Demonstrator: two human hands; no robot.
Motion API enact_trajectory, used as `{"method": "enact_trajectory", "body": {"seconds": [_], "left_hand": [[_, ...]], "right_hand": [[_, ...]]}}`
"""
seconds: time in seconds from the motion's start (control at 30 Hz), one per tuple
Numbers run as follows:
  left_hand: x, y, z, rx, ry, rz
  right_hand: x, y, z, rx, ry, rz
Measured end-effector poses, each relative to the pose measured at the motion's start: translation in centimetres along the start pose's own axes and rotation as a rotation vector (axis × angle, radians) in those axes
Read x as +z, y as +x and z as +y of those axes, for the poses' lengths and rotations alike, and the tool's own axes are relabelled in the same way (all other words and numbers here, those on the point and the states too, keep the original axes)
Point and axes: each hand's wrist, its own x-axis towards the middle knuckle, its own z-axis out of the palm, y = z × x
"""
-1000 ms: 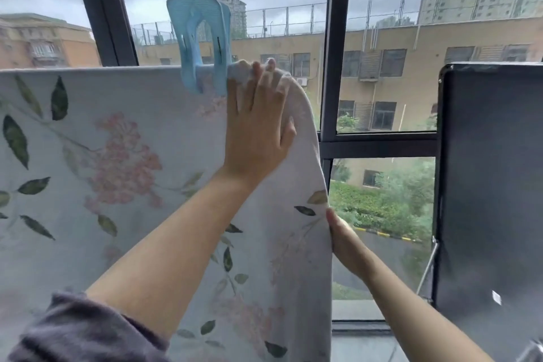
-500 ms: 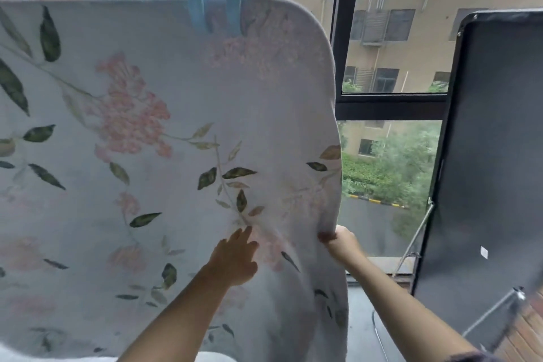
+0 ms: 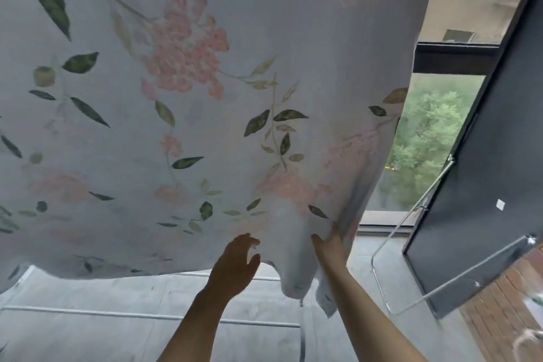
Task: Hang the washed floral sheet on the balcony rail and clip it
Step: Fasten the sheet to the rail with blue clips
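Sheet [image 3: 205, 97] smoothed near its lower hem.
The side edge was pinched by the right hand [image 3: 330, 244]; the left hand [image 3: 235, 264], spread open, should be drawn downward evenly.

Sheet [image 3: 205, 97] hangs left of panel [image 3: 484, 185], above floor [image 3: 117, 332].

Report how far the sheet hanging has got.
Done: the pale floral cotton sheet hangs spread out. In hand: the right hand grips its lower right edge; the open left hand reaches for the hem. Left: the clip and rail lie out of view, so clipping can't be confirmed.
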Motion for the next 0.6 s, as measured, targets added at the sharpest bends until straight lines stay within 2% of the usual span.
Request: {"method": "enact_trajectory", "body": {"seconds": [0.13,0.2,0.27,0.37,0.5,0.57,0.6], "left_hand": [[-2.7,-3.7,-6.4,-0.039,-0.051,0.072],[-5.1,-4.4,-8.9,-0.028,-0.038,0.122],[-8.7,-3.6,-10.6,0.056,0.006,0.212],[-15.1,0.3,-9.9,0.175,0.094,0.400],[-21.6,6.1,-8.1,0.280,0.218,0.611],[-22.5,8.5,-9.0,0.219,0.358,0.516],[-22.2,9.5,-10.0,0.143,0.409,0.386]], "right_hand": [[5.3,-4.2,-1.3,0.008,0.023,-0.094],[7.0,-5.8,-2.7,-0.063,0.003,-0.109],[8.6,-6.5,-5.0,-0.200,-0.061,-0.085],[9.7,-6.3,-10.1,-0.493,-0.149,0.047],[11.2,-4.0,-15.9,-0.799,-0.339,0.347],[12.7,-1.5,-16.6,-0.839,-0.579,0.425],[13.3,-0.4,-16.3,-0.794,-0.723,0.348]]}}
